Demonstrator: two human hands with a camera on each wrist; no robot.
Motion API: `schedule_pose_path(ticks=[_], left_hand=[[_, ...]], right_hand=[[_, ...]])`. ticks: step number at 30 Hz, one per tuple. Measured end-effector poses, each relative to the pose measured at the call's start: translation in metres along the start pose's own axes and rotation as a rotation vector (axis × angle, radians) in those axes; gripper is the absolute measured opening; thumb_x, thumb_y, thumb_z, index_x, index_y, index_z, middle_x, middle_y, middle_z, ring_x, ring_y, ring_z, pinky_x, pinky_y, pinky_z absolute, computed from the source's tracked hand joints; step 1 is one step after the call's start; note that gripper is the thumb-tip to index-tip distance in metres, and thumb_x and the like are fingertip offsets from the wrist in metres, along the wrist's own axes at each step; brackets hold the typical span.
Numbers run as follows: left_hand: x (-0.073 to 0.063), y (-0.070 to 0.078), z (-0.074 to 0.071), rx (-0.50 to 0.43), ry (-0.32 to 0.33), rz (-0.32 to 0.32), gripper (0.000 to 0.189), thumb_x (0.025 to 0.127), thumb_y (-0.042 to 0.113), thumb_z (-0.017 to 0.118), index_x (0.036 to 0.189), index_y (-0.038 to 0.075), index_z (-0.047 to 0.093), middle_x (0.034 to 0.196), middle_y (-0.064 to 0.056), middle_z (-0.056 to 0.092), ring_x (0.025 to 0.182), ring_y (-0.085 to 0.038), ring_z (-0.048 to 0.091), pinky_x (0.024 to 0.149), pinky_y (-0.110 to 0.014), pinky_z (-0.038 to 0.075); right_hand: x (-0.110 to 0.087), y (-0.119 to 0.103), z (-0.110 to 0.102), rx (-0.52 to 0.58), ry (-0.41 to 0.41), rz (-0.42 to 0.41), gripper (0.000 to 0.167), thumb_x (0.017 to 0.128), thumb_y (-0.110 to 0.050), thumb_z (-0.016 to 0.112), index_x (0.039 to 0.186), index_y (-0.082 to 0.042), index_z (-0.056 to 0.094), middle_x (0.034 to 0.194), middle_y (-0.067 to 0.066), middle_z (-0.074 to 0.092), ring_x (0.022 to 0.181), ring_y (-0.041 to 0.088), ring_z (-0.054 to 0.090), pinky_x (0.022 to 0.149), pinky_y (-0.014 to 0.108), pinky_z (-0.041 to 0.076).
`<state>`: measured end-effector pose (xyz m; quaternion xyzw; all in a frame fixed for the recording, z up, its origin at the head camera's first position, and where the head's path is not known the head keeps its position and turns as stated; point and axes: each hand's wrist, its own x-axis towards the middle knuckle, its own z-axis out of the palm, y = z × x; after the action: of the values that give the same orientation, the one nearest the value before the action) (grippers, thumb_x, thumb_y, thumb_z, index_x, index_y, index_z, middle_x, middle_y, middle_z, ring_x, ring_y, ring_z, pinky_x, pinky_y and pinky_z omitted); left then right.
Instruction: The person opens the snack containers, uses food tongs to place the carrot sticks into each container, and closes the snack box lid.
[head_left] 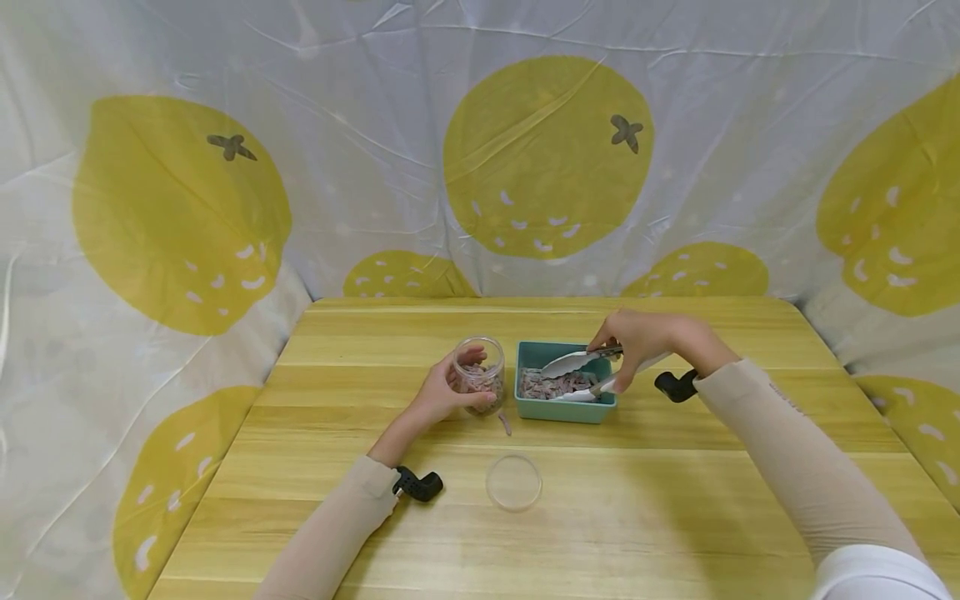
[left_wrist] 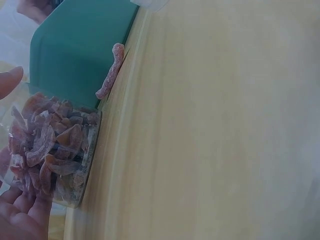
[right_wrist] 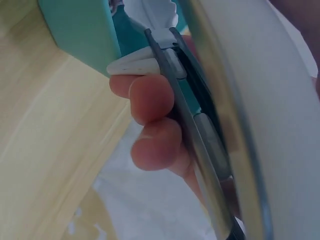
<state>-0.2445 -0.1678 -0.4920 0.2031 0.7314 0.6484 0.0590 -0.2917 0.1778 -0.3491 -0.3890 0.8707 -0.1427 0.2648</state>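
Note:
My left hand (head_left: 435, 397) grips a clear round jar (head_left: 482, 377) without its lid, thumb on the near side and fingers behind. Dried reddish-brown strips (left_wrist: 47, 145) fill much of the jar in the left wrist view. My right hand (head_left: 647, 337) holds tongs (head_left: 567, 364) with white scalloped tips, its fingers curled about the metal handle (right_wrist: 187, 122). The tips are spread apart inside a teal rectangular box (head_left: 562, 411), low over a heap of similar strips (head_left: 551, 386). The box stands just right of the jar.
A single loose strip (head_left: 506, 425) lies on the wooden table (head_left: 637, 517) in front of the gap between jar and box. Nearer me lies a clear round lid (head_left: 513, 482). A lemon-printed cloth (head_left: 360, 150) hangs behind the table and at both sides.

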Motion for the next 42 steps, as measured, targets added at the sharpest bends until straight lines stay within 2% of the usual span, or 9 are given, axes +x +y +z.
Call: schedule_pose_path(ticks=[8, 15, 21, 24, 29, 32, 35, 38, 42], left_hand=[[0.002, 0.001, 0.0, -0.014, 0.013, -0.009, 0.079, 0.078, -0.008, 0.081, 0.146, -0.004, 0.042, 0.145, -0.027, 0.046, 0.134, -0.039, 0.044, 0.111, -0.049, 0.035], [0.0, 0.0, 0.0, -0.008, 0.017, -0.006, 0.079, 0.079, -0.011, 0.079, 0.147, -0.004, 0.04, 0.145, -0.029, 0.044, 0.135, -0.042, 0.042, 0.111, -0.05, 0.035], [-0.001, -0.001, 0.0, 0.006, 0.016, -0.003, 0.078, 0.079, -0.01, 0.079, 0.147, -0.004, 0.041, 0.145, -0.028, 0.045, 0.134, -0.04, 0.044, 0.11, -0.047, 0.037], [-0.002, 0.0, 0.0, 0.016, 0.013, -0.002, 0.078, 0.079, -0.009, 0.08, 0.147, -0.003, 0.041, 0.145, -0.025, 0.047, 0.134, -0.037, 0.045, 0.109, -0.039, 0.039], [-0.003, 0.0, 0.001, 0.019, 0.007, 0.004, 0.078, 0.079, -0.008, 0.08, 0.147, -0.004, 0.041, 0.144, -0.025, 0.047, 0.134, -0.037, 0.045, 0.107, -0.032, 0.041], [-0.003, 0.0, 0.001, 0.008, 0.005, 0.007, 0.077, 0.08, -0.009, 0.079, 0.146, -0.006, 0.04, 0.145, -0.027, 0.046, 0.135, -0.039, 0.044, 0.109, -0.037, 0.04], [-0.003, -0.001, 0.001, -0.003, 0.006, 0.003, 0.077, 0.08, -0.009, 0.079, 0.146, -0.006, 0.04, 0.145, -0.027, 0.046, 0.135, -0.04, 0.043, 0.111, -0.045, 0.036], [-0.003, -0.001, 0.002, -0.007, 0.006, -0.007, 0.078, 0.08, -0.009, 0.079, 0.147, -0.006, 0.04, 0.146, -0.027, 0.045, 0.135, -0.041, 0.043, 0.112, -0.05, 0.034], [-0.003, -0.001, 0.002, -0.005, 0.007, -0.016, 0.079, 0.08, -0.008, 0.08, 0.147, -0.004, 0.04, 0.146, -0.026, 0.045, 0.135, -0.04, 0.043, 0.112, -0.051, 0.033]], right_hand=[[0.001, -0.004, 0.001, -0.01, -0.005, -0.002, 0.067, 0.074, -0.021, 0.09, 0.128, 0.008, 0.063, 0.122, 0.018, 0.067, 0.065, 0.009, 0.039, 0.063, 0.03, 0.037], [0.006, -0.008, 0.001, -0.005, -0.025, -0.011, 0.064, 0.077, -0.022, 0.088, 0.128, 0.008, 0.063, 0.079, 0.009, 0.067, 0.055, 0.01, 0.02, 0.056, 0.027, 0.026], [0.011, -0.012, 0.004, 0.006, -0.033, -0.004, 0.062, 0.079, -0.022, 0.087, 0.129, 0.006, 0.063, 0.095, 0.014, 0.071, 0.054, 0.009, 0.022, 0.057, 0.027, 0.029], [0.011, -0.014, 0.006, 0.023, -0.044, 0.005, 0.063, 0.08, -0.021, 0.086, 0.131, 0.006, 0.062, 0.067, 0.007, 0.058, 0.053, 0.01, 0.017, 0.055, 0.027, 0.025], [0.01, -0.015, 0.01, 0.033, -0.036, 0.015, 0.06, 0.081, -0.018, 0.086, 0.13, 0.006, 0.062, 0.051, -0.004, 0.039, 0.053, 0.011, 0.015, 0.054, 0.026, 0.022], [0.009, -0.015, 0.011, 0.019, -0.027, 0.002, 0.057, 0.081, -0.018, 0.085, 0.128, 0.006, 0.064, 0.057, 0.003, 0.05, 0.054, 0.01, 0.019, 0.055, 0.027, 0.024], [0.008, -0.016, 0.012, 0.005, -0.021, -0.006, 0.055, 0.082, -0.017, 0.085, 0.127, 0.006, 0.064, 0.088, 0.012, 0.07, 0.057, 0.008, 0.036, 0.057, 0.027, 0.032], [0.007, -0.017, 0.013, -0.005, -0.023, -0.001, 0.054, 0.082, -0.017, 0.084, 0.128, 0.006, 0.064, 0.12, 0.016, 0.068, 0.068, 0.008, 0.052, 0.063, 0.027, 0.039], [0.006, -0.017, 0.014, -0.02, -0.022, -0.017, 0.053, 0.083, -0.016, 0.083, 0.128, 0.006, 0.064, 0.12, 0.016, 0.069, 0.065, 0.007, 0.051, 0.063, 0.027, 0.041]])
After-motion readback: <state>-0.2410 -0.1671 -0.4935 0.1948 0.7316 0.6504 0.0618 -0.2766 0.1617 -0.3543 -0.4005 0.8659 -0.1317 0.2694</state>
